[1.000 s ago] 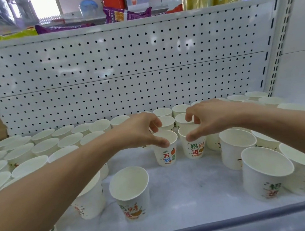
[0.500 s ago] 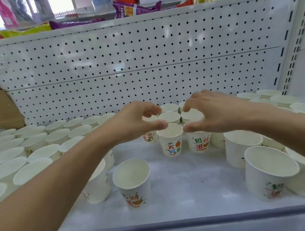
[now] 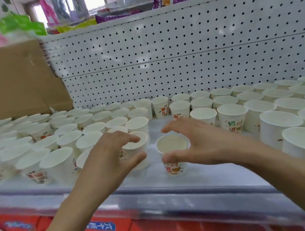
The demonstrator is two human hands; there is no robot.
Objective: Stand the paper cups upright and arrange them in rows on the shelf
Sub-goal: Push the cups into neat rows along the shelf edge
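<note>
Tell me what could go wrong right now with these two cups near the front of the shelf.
1. The right hand curls around a lone cup close to the shelf edge; a nudge could tip it off the front.
2. The left hand is on a cup pressed against the packed block; pushing it could knock neighbours over.
3. Paper walls may crumple under a hard grip.

At frame centre, the left hand (image 3: 113, 155) and right hand (image 3: 201, 142) each cupped an upright white printed paper cup (image 3: 174, 157) on the white shelf (image 3: 198, 177).
</note>
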